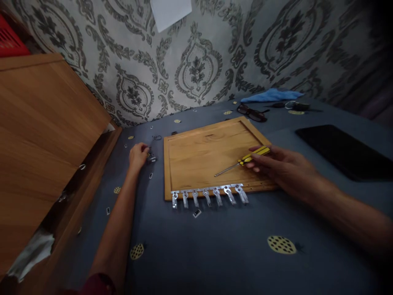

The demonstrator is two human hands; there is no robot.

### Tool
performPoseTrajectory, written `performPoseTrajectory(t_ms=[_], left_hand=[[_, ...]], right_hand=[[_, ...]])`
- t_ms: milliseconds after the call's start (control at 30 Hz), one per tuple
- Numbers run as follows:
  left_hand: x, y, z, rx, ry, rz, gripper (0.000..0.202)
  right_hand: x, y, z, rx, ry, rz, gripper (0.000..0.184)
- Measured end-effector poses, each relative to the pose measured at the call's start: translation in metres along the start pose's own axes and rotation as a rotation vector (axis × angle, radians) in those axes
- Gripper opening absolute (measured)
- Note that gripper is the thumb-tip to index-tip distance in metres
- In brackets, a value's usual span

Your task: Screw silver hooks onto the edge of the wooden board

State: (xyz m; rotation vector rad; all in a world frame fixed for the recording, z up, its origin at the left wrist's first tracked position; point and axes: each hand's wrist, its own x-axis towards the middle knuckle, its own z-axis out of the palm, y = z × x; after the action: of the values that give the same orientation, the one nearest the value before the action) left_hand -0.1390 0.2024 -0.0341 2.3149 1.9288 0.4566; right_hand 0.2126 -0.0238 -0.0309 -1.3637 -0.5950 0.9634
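Observation:
My right hand [272,166] is closed around the yellow-and-black handle of a screwdriver [256,154], its metal shaft pointing left over the wooden board [199,157]. This framed panel lies flat, with a row of several silver metal hooks [195,198] fixed along its near edge. Bare holes show in that edge right of the hooks. Left of the board, my left hand [139,155] has its fingers curled together at a small pile of metal hooks [152,158]. What its fingertips hold is too small and hidden to make out.
Sunglasses [252,112], a blue cloth [272,95] and keys [296,106] lie behind the board. At right is a black flat object [345,151]. A wooden cabinet [52,135] borders the left; a patterned wall [196,65] rises behind.

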Motion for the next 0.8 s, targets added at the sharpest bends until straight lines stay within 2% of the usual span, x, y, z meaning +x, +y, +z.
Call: performPoseTrajectory(t_ms=[100,267,333,400,600,700,800], left_hand=[[0.005,0.008,0.000,0.074,-0.007,0.021,0.035],[0.007,0.016,-0.003,0.165,-0.029,0.032,0.029],[0.008,0.017,-0.005,0.174,-0.034,0.038,0.018],[0.010,0.018,-0.006,0.170,-0.041,0.044,0.015],[0.008,0.025,-0.015,0.066,0.010,0.037,0.013],[-0.002,0.033,-0.023,-0.041,0.064,0.067,0.015],[-0.020,0.050,-0.030,-0.141,0.099,0.115,0.016]], right_hand=[[-0.003,-0.006,0.002,0.085,-0.018,0.148,0.018],[-0.003,-0.006,0.001,0.102,-0.031,0.119,0.017],[-0.002,-0.004,0.000,0.098,-0.041,0.118,0.016],[0.000,-0.001,-0.002,0.093,-0.037,0.111,0.016],[0.006,0.007,-0.008,0.104,-0.087,0.068,0.016],[0.008,0.012,-0.010,0.111,-0.081,0.052,0.022],[0.011,0.017,-0.012,0.090,-0.049,-0.029,0.033]])
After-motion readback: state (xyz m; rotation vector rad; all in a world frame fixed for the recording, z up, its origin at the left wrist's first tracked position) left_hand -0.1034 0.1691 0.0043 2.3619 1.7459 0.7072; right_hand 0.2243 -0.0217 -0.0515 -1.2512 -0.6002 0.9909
